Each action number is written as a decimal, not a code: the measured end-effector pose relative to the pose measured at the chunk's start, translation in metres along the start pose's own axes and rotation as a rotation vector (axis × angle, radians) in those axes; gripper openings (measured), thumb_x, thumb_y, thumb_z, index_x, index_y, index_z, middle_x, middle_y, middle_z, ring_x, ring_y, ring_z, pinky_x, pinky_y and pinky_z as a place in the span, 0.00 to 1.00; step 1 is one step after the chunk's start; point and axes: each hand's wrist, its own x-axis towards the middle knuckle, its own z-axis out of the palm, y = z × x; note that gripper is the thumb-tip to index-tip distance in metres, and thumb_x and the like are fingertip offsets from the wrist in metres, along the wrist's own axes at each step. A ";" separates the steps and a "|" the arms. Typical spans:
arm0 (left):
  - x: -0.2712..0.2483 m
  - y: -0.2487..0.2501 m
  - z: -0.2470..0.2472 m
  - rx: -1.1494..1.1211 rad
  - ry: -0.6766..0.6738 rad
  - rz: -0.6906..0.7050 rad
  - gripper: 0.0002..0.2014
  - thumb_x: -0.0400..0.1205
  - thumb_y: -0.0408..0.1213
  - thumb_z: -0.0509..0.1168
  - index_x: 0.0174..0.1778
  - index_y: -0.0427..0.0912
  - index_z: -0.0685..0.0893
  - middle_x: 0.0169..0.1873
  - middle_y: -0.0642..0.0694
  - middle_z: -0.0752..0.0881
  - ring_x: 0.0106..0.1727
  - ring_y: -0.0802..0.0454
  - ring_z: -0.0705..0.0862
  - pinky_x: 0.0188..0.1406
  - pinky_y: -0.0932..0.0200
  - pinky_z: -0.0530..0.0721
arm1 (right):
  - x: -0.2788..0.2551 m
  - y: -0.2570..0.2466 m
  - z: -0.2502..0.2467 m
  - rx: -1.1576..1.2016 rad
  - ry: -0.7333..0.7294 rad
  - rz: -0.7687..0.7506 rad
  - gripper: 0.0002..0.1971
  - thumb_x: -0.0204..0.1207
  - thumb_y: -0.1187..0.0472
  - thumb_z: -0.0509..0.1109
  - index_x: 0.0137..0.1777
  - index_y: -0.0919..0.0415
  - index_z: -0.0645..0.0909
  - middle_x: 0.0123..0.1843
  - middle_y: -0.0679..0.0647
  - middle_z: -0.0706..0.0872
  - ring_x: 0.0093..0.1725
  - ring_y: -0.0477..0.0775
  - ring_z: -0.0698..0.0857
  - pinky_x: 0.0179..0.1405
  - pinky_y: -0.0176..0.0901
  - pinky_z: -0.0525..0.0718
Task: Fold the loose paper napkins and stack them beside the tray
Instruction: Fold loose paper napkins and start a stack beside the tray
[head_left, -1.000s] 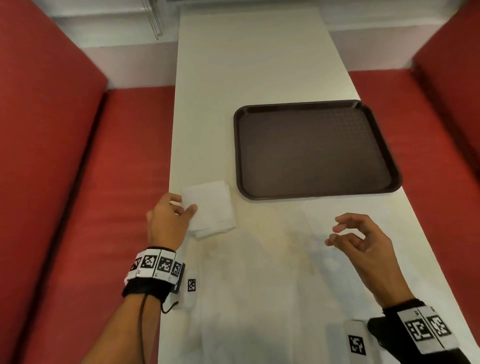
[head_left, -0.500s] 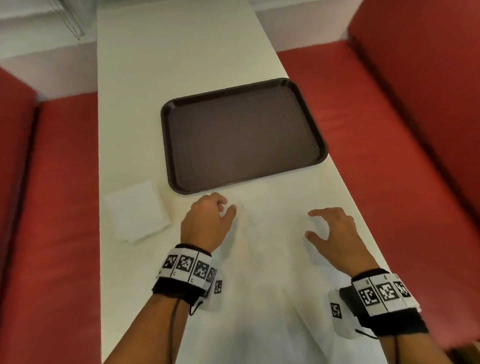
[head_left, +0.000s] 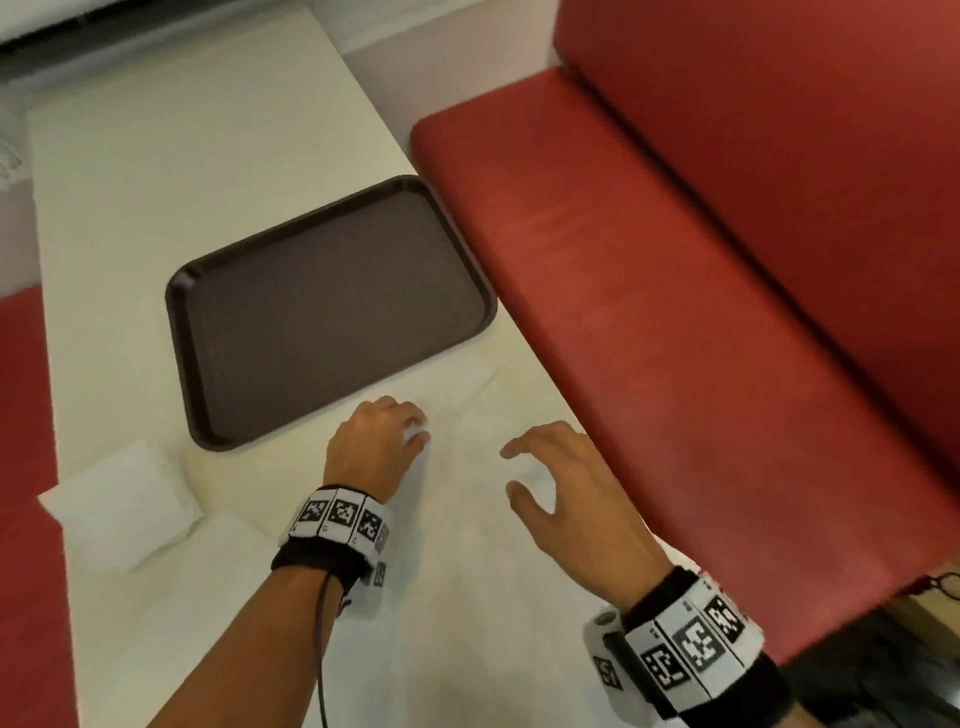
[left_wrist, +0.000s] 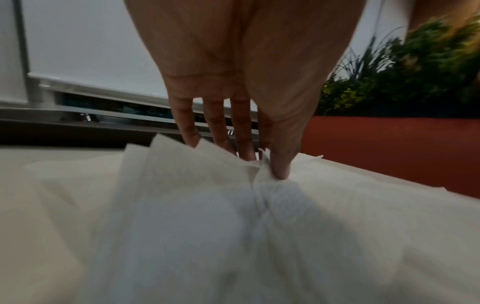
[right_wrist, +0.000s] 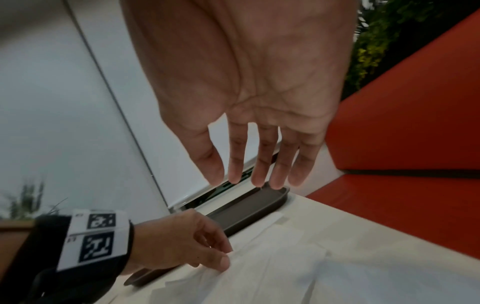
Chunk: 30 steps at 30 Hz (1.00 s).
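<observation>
A loose white napkin (head_left: 467, 499) lies spread on the white table just in front of the dark brown tray (head_left: 332, 312). My left hand (head_left: 415, 434) pinches the napkin's (left_wrist: 207, 216) far edge between thumb (left_wrist: 280, 164) and fingers, and the paper bunches up there. My right hand (head_left: 519, 470) hovers just above the napkin's right part, fingers (right_wrist: 259, 174) spread and relaxed, holding nothing. A stack of folded napkins (head_left: 124, 499) sits at the table's left edge, beside the tray's near left corner.
The tray is empty. A red bench seat (head_left: 649, 322) and its backrest (head_left: 805, 130) run along the table's right edge, close to my right hand. More red seat (head_left: 21, 415) lies on the left. The white table (head_left: 182, 130) stretches beyond the tray.
My left hand left the folded stack, moved right to the loose napkin and pinched its far edge. My right hand came down over the napkin. The head view swung right.
</observation>
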 end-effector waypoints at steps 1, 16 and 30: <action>0.000 0.001 -0.001 -0.014 -0.015 -0.024 0.08 0.83 0.47 0.69 0.55 0.53 0.88 0.49 0.53 0.86 0.53 0.51 0.83 0.51 0.50 0.84 | 0.000 -0.001 0.001 0.000 -0.001 -0.017 0.12 0.81 0.56 0.69 0.63 0.46 0.80 0.62 0.38 0.77 0.64 0.40 0.76 0.64 0.28 0.73; -0.006 -0.009 -0.012 -0.605 -0.166 -0.377 0.08 0.71 0.39 0.83 0.37 0.44 0.90 0.32 0.48 0.89 0.32 0.55 0.83 0.33 0.64 0.80 | -0.012 0.003 0.008 -0.029 -0.053 -0.092 0.12 0.80 0.58 0.67 0.62 0.46 0.79 0.56 0.40 0.77 0.57 0.42 0.78 0.54 0.43 0.83; 0.006 0.000 -0.018 -0.238 -0.187 -0.229 0.08 0.76 0.32 0.73 0.35 0.45 0.81 0.32 0.48 0.84 0.35 0.52 0.80 0.31 0.66 0.73 | -0.016 -0.008 0.017 -0.008 -0.067 -0.007 0.18 0.75 0.66 0.65 0.61 0.46 0.80 0.54 0.39 0.79 0.53 0.42 0.82 0.49 0.39 0.82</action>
